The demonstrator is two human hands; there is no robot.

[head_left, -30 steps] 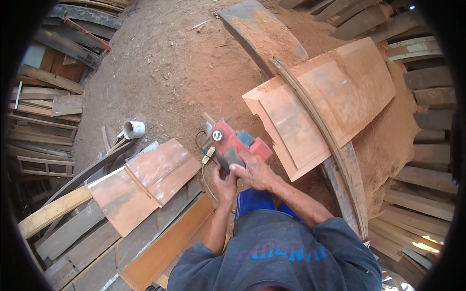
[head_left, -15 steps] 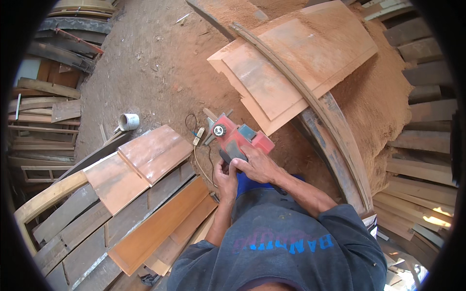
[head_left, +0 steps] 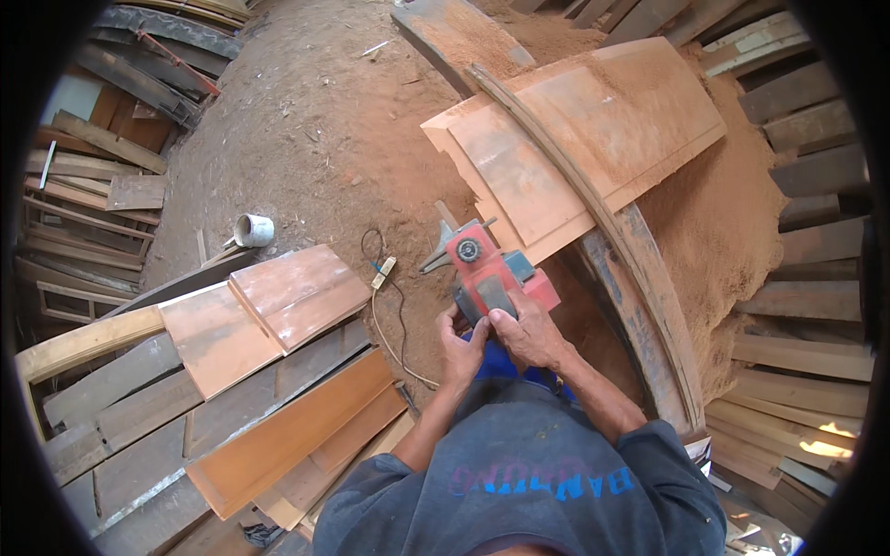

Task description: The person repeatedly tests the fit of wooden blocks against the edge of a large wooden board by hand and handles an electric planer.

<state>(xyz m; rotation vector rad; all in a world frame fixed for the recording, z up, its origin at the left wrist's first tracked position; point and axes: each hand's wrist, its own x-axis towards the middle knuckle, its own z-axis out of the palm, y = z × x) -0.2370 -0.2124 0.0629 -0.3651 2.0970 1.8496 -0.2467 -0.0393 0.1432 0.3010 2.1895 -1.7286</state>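
Note:
A red electric hand planer (head_left: 482, 262) with a round black front knob (head_left: 468, 249) is held up in front of my body. My right hand (head_left: 533, 335) is closed round its dark grip, with the thumb lying along it. Closed at the near left side of the black housing is my left hand (head_left: 461, 352), its thumb close to the right thumb. Some left fingertips are hidden by the tool. Beyond the planer, a wooden panel (head_left: 501, 181) dusted with sawdust lies across a dark beam, with a long narrow wooden strip (head_left: 556, 139) across its top.
Two wooden panels (head_left: 301, 292) rest on stacked dark boards (head_left: 139, 463) at the left, beside an orange-brown board (head_left: 297, 431). A white extension socket (head_left: 383, 271) with cable and a white bucket (head_left: 253, 230) stand on the ground. Sawdust (head_left: 714, 222) and stacked planks (head_left: 807, 306) are at the right.
The planer and both hands have shifted right, and its knob side is turned more upward. The whole view has also moved slightly. My grip stays on the planer.

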